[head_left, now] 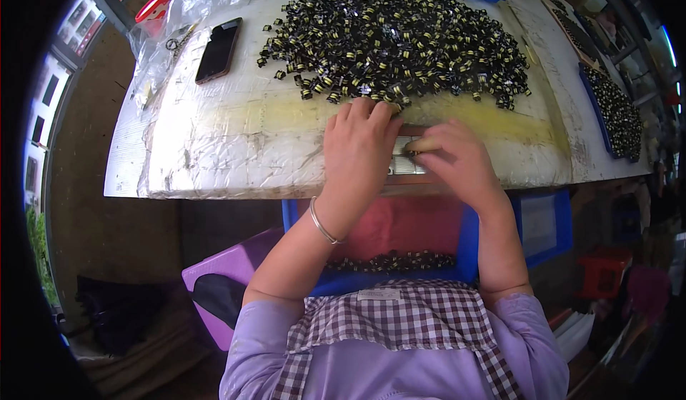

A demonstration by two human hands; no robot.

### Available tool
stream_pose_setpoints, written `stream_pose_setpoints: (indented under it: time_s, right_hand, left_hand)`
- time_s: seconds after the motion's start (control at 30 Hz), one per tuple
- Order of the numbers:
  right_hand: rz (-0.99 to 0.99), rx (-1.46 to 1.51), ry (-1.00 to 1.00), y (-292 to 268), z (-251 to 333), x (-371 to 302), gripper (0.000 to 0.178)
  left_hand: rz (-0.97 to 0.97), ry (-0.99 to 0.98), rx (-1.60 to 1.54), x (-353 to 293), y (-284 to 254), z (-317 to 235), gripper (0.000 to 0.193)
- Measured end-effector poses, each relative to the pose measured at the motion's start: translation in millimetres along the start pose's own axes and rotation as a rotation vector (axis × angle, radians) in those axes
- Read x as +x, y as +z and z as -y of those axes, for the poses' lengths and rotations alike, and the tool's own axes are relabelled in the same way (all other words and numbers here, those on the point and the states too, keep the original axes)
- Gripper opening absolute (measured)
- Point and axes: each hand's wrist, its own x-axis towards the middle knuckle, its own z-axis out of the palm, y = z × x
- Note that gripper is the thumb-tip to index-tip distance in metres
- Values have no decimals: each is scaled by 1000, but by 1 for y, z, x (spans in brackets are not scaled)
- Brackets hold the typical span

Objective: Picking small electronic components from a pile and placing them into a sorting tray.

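Left hand (359, 143) flat, fingers together, pressing on small ribbed metal-grey block (404, 158); right hand (457, 161) just beside, pinching its right end. Block's long axis left-right, between both hands. Beyond fingertips, touching: heap of small black-and-yellow components (396, 43) on plastic-wrapped table (214, 150).

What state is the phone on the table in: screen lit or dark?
Dark: the phone lies flat, its black screen showing no light.
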Motion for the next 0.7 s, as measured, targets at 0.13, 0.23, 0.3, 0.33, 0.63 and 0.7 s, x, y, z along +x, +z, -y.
stream_pose_setpoints:
  time_s: [0.13, 0.23, 0.3, 0.33, 0.63, 0.7]
  right_hand:
    - [-32, -43, -35, -3, 1, -3, 17]
    - [55, 43, -61, -15, -1, -3, 18]
    - [-227, 182, 229, -22, -8, 0, 20]
    - [-360, 75, 260, -26, -15, 6, 19]
    - [-452, -538, 167, -13, -42, 8, 19]
    - [-441, -384, 282, -13, -30, 10, 21]
  left_hand:
    - [-61, 0, -34, 3, 2, -1, 14]
    - [-9, -49, -121, -1, 2, 5, 19]
    - [-28, -104, -208, -3, 1, 5, 22]
    - [-44, -164, -289, -4, 1, 6, 26]
    - [-9, 69, -231, -5, -5, 19, 22]
    - [17, -64, -310, -3, -8, 14, 21]
